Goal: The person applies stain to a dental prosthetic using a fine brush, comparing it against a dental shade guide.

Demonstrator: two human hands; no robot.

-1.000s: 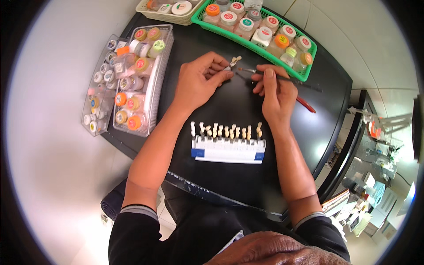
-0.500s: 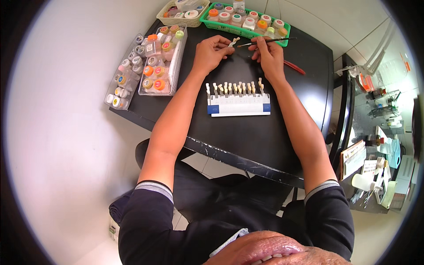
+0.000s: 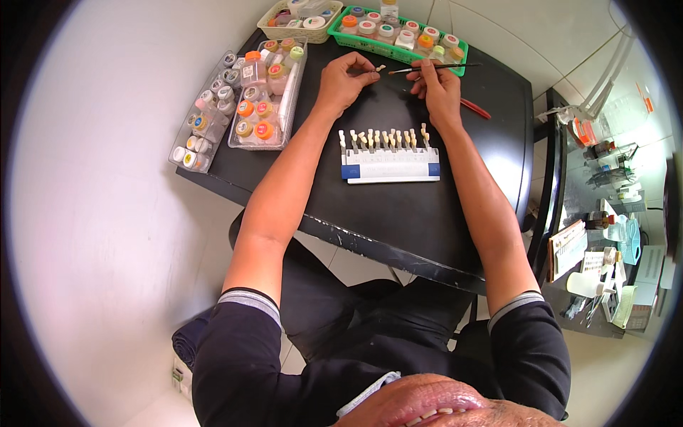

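My left hand (image 3: 345, 80) pinches a small cream tooth tab (image 3: 380, 68) at the far side of the black table (image 3: 398, 206). My right hand (image 3: 437, 84) grips a thin brush (image 3: 427, 68) whose tip points left toward the tab. Nearer to me stands a blue and white holder (image 3: 390, 165) with a row of several cream tooth tabs upright in it. The two hands are close together above that holder.
A green tray (image 3: 462, 58) of small jars sits at the table's far edge, a beige basket (image 3: 274, 34) beside it. Two clear boxes (image 3: 242, 107) of capped jars lie at the left. A red-handled tool (image 3: 475, 108) lies right of my right hand. A cluttered shelf (image 3: 605, 235) stands at the right.
The camera has pulled back and tilted, so the table sits higher in the picture. Both hands keep their hold on the tab and the brush, which stay close together.
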